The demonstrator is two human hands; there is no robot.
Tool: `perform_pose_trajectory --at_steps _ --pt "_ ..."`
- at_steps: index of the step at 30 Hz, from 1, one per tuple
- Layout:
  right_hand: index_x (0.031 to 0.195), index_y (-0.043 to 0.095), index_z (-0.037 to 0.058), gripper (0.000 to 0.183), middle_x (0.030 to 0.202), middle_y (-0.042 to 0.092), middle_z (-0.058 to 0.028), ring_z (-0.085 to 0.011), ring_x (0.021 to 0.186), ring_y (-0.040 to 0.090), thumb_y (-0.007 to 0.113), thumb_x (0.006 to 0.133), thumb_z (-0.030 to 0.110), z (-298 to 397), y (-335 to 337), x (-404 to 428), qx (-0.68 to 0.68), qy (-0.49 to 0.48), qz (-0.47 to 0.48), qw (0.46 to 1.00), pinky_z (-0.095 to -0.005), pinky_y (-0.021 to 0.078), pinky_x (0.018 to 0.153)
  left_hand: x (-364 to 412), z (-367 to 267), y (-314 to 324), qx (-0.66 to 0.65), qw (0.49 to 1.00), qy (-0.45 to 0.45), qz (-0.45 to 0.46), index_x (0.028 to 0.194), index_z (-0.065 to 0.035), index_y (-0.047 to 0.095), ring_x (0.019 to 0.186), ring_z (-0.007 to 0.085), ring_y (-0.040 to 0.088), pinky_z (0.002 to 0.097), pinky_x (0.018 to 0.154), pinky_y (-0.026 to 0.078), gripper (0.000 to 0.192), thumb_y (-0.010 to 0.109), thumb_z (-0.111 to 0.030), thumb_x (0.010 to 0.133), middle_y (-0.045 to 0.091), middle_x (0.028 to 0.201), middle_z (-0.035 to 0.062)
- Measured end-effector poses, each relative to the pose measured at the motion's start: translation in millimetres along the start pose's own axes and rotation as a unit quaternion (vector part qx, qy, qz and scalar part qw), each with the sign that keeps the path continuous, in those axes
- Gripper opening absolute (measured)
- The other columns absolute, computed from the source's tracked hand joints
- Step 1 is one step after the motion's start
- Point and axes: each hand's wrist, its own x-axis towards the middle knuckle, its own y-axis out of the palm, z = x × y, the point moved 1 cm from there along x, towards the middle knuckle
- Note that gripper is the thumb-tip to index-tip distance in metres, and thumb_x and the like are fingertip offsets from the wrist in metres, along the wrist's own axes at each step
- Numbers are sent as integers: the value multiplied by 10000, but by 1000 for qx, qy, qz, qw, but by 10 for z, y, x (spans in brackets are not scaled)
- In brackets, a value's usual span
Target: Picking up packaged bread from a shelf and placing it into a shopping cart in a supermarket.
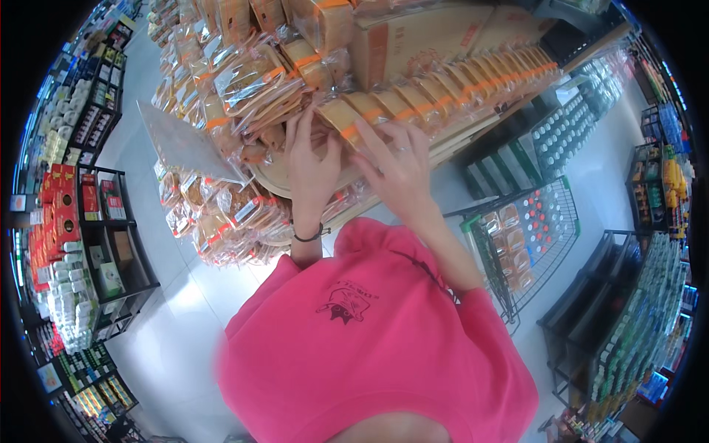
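My right hand [396,160] rests its fingers on the near end of a row of wrapped bread packs [437,99] with orange bands. Its fingertips touch the nearest pack [340,119]; whether they grip it is unclear. Just left of that pack is my left hand [310,158], fingers bent and thumb apart, over the round rim of a display stand [277,180]. Its fingertips are partly hidden among the packs. Beyond my left hand, flat bagged breads [249,83] lie in a loose heap. An open cardboard box [421,41] stands behind the row.
A clear sign panel [188,144] juts out at the left, above more bagged bread [221,221]. To the right stand a wire shopping cart [545,260] with goods and bottle packs [568,130]. Shelves [119,243] line the left side; a black rack [592,293] stands at the lower right.
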Motion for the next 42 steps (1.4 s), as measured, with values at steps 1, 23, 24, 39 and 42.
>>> perform_pose_trajectory --at_steps 1,23,24,39,42 --pt "1255 630 110 594 1087 539 -92 -318 1038 517 809 693 179 -13 14 -5 3 -3 -1 1000 -443 420 839 -3 1 9 -5 1000 -1 3 1339 27 508 914 227 665 336 807 539 495 597 -8 853 544 1166 144" --pt "1093 653 16 410 1203 534 -98 -339 1222 469 764 736 186 -57 143 -100 41 9 -4 999 -486 395 980 -58 -73 35 -14 994 -112 1 1127 39 601 946 277 683 360 843 529 322 679 -148 877 657 986 162" --pt "1081 654 15 396 1198 536 -100 -336 1221 471 761 737 179 -57 142 -85 35 5 -2 999 -488 393 984 -38 -52 29 40 995 -85 15 1102 31 602 935 295 682 369 832 526 324 684 -186 876 659 988 170" --pt "1012 661 14 340 1198 548 -119 -341 1190 483 757 723 163 -105 145 31 27 -14 14 999 -507 403 1002 78 -78 14 144 978 -122 85 1020 -6 562 887 379 652 427 773 486 346 622 -330 917 670 922 193" --pt "1042 653 15 359 1197 551 -121 -339 1183 489 748 735 174 -94 153 3 21 -6 17 1000 -506 403 1009 92 -148 -13 145 974 -138 110 1032 -3 551 888 376 654 424 779 489 342 609 -324 929 677 938 189"
